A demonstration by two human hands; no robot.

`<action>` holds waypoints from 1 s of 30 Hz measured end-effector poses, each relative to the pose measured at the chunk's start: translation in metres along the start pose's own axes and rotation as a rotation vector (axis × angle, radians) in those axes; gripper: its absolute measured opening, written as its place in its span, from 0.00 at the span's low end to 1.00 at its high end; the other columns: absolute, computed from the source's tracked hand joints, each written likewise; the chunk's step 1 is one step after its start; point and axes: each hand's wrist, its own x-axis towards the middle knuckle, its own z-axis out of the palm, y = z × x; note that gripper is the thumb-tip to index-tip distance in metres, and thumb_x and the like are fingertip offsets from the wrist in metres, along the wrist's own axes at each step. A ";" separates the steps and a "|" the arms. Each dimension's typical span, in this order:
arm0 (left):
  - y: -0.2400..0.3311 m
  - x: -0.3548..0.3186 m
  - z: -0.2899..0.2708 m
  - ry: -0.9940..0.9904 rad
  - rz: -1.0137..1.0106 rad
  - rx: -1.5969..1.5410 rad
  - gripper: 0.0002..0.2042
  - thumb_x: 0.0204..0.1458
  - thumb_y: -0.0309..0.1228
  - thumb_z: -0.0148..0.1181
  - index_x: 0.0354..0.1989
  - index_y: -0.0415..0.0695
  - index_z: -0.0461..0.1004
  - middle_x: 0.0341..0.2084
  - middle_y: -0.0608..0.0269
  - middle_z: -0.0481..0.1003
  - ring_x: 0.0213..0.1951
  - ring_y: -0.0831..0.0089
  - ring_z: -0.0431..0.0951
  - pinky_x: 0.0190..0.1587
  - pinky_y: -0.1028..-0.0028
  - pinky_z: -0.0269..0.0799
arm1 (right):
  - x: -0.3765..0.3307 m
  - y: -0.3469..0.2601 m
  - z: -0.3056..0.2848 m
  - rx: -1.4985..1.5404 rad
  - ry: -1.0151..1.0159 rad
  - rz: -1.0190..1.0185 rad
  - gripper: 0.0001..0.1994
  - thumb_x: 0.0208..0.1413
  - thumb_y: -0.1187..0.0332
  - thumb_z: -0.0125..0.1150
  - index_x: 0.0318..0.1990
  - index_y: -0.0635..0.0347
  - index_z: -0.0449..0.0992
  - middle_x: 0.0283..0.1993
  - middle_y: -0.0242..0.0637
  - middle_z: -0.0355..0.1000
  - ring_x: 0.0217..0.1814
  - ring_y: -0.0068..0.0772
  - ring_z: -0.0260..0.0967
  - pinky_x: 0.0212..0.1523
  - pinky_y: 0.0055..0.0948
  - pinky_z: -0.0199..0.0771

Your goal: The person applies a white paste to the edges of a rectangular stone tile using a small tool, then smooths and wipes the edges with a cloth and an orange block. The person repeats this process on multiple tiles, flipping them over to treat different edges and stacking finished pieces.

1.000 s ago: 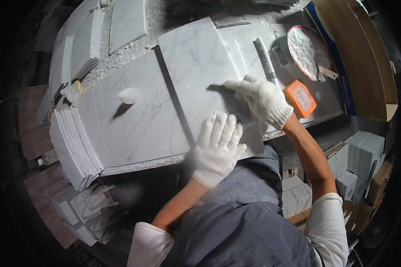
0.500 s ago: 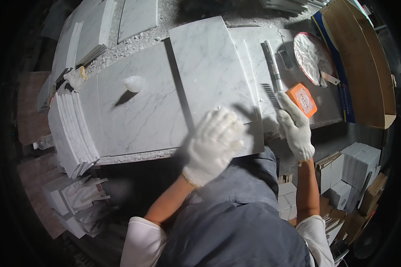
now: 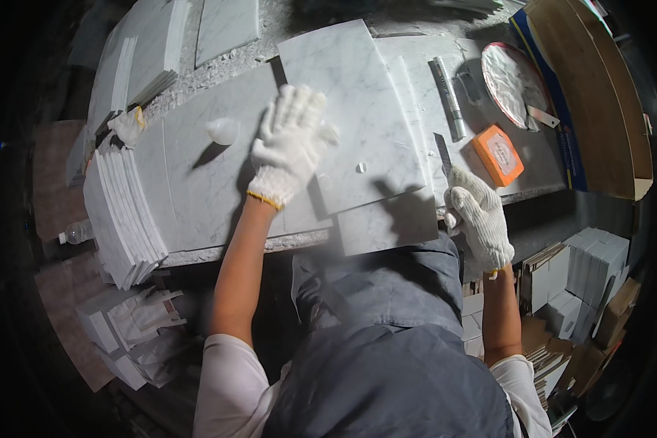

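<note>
My left hand (image 3: 292, 139), in a white knitted glove, lies flat with fingers spread over the left edge of a pale grey-veined marble tile (image 3: 350, 95). This tile rests slightly askew on other tiles. On its lower part sits a small white chip (image 3: 360, 167). In a matching glove, my right hand (image 3: 477, 212) is closed around a thin flat metal blade (image 3: 443, 153) that points up and away; its handle is hidden in the fist. The blade stands just beyond the tile's right edge. An orange block (image 3: 498, 155) with a pale label lies close to that hand.
A silver marker (image 3: 447, 98) and a round tray of white paste (image 3: 515, 80) with a putty knife (image 3: 542, 117) lie right. A cardboard box (image 3: 588, 95) borders them. Left are a white translucent dome (image 3: 223, 132) and stacked tiles (image 3: 124, 212). White boxes (image 3: 591, 259) stand below right.
My left hand has swept up and left, from the tile's near edge to its left edge. The right hand has drawn slightly toward me with the blade, away from the marker. The white chip now shows.
</note>
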 end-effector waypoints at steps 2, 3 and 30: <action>0.002 -0.026 -0.015 0.032 0.138 -0.406 0.25 0.61 0.44 0.62 0.65 0.47 0.75 0.65 0.56 0.73 0.71 0.56 0.66 0.76 0.54 0.53 | 0.010 -0.008 0.004 -0.113 0.018 -0.023 0.33 0.64 0.53 0.67 0.68 0.67 0.70 0.34 0.28 0.73 0.31 0.15 0.70 0.29 0.16 0.72; 0.002 -0.039 -0.021 0.025 0.212 -0.591 0.23 0.62 0.41 0.62 0.63 0.43 0.77 0.62 0.54 0.76 0.69 0.55 0.69 0.76 0.54 0.54 | 0.016 -0.012 0.006 -0.179 0.046 -0.029 0.32 0.64 0.53 0.67 0.68 0.67 0.71 0.36 0.29 0.75 0.33 0.17 0.71 0.32 0.17 0.74; 0.044 -0.114 0.000 0.285 -0.112 -0.486 0.30 0.54 0.59 0.65 0.51 0.44 0.78 0.49 0.60 0.76 0.58 0.57 0.73 0.70 0.47 0.61 | 0.159 0.007 0.089 -0.942 -0.302 -0.863 0.20 0.64 0.69 0.62 0.63 0.47 0.78 0.45 0.41 0.79 0.38 0.45 0.78 0.40 0.37 0.80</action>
